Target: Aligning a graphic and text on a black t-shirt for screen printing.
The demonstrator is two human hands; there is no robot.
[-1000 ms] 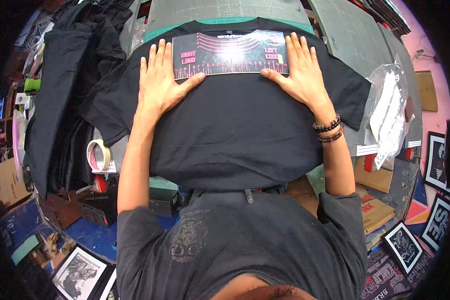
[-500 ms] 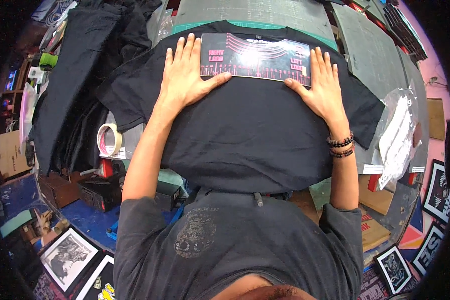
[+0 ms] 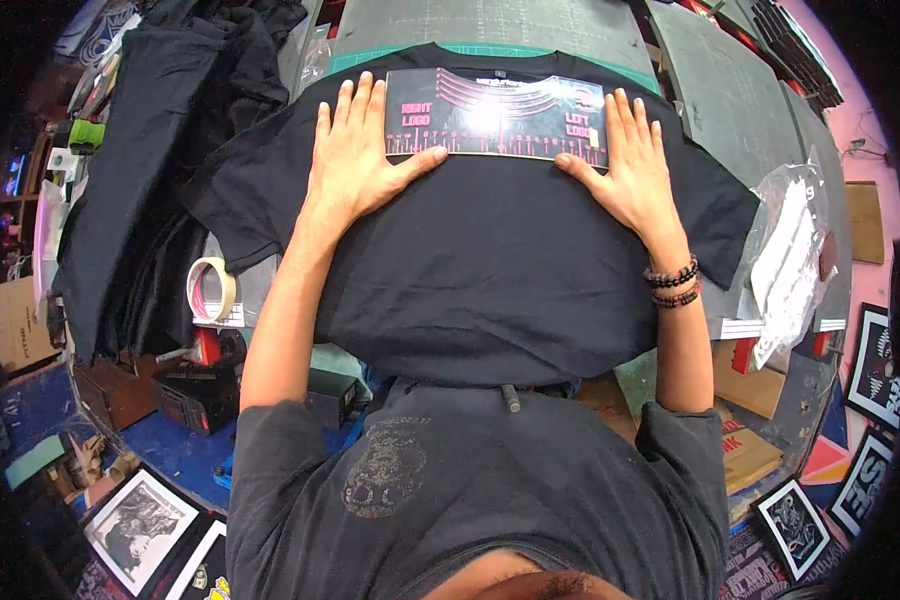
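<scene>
A black T-shirt (image 3: 485, 260) lies spread out in the middle of the workbench. Across its top, just below the neckline, is a clear rectangular alignment template (image 3: 510, 140) with pink markings and a bright glare. My left hand (image 3: 360, 165) lies flat with fingers stretched out at the template's left end, thumb on its lower edge. My right hand (image 3: 630, 175), a beaded bracelet at its wrist, rests likewise at the right end, its thumb also touching the lower edge. Part of a green cutting mat (image 3: 480, 48) shows behind the shirt.
Dark fabric (image 3: 140, 190) is heaped at the left, beside a masking tape roll (image 3: 225, 290). A crumpled plastic bag (image 3: 785, 260) lies at the right on the grey boards (image 3: 720, 120). Framed prints (image 3: 135, 535) stand at the lower left and right. A cardboard box (image 3: 10, 325) is at the far left.
The view has shifted a little, first one way and then slightly back. My hands and the template keep much the same place on the shirt.
</scene>
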